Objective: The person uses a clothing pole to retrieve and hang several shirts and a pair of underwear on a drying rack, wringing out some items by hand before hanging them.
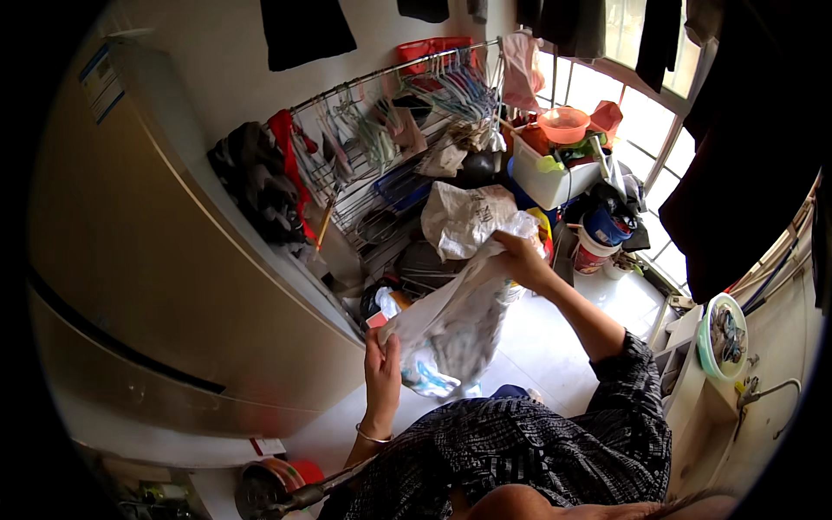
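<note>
A whitish translucent plastic bag (465, 325) hangs spread between my two hands, with a white and blue printed part low on its left side. My left hand (383, 364), with a bangle at the wrist, pinches the bag's rim between thumb and fingers. Farther forward and to the right, my right hand (523, 260) grips the other side of the rim. What lies inside the bag cannot be made out. Just beyond it, a white woven sack (468, 218) rests before a wire rack.
A tall refrigerator (169, 273) stands at left. Hangers (455, 91) crowd the metal rack (364, 153). A white bin (552, 175) and a bucket (591, 250) stand near the window. At right are a sink (702, 442) and a green basin (703, 344). Dark clothes hang overhead.
</note>
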A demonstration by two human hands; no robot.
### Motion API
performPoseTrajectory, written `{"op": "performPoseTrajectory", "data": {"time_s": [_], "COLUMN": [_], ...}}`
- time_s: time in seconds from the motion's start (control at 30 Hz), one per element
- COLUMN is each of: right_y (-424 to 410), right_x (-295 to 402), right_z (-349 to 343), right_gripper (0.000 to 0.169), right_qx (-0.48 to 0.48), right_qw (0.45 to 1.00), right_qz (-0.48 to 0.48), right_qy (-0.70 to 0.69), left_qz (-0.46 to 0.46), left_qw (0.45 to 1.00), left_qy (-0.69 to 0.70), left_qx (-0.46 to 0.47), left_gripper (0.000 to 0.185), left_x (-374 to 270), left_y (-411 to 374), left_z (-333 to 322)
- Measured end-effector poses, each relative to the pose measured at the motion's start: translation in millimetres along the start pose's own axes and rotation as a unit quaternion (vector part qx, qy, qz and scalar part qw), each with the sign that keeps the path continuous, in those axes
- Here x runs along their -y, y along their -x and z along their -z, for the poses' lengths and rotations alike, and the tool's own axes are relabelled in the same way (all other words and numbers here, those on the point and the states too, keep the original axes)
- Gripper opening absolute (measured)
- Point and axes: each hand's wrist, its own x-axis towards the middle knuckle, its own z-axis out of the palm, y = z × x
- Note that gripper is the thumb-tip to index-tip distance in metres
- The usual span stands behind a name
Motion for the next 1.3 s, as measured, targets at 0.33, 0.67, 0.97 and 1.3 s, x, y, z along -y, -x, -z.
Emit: {"op": "performPoseTrajectory", "data": {"time_s": [0.33,0.67,0.97,1.3], "right_y": [-48,-294,-469,-528], "right_x": [-71,-244,-358,-324], "right_z": [-7,43,48,71], "right_gripper": [0.034,0.016,0.048,0.016], "right_qx": [0.374,0.118,-0.115,-0.333], "right_qw": [0.925,0.952,0.953,0.919], "right_qz": [0.048,0.231,-0.147,0.021], "right_qy": [0.05,0.159,0.239,0.212], "left_qz": [-0.018,-0.023,0.161,0.064], "left_qw": [0.993,0.971,0.953,0.917], "left_qy": [-0.005,-0.11,-0.13,-0.112], "left_qx": [-0.114,-0.213,-0.22,-0.379], "left_gripper": [0.025,0.017,0.024,0.025], "left_x": [-21,-35,-33,-16], "left_y": [-47,-110,-154,-194], "left_z": [-7,-68,-86,-120]}}
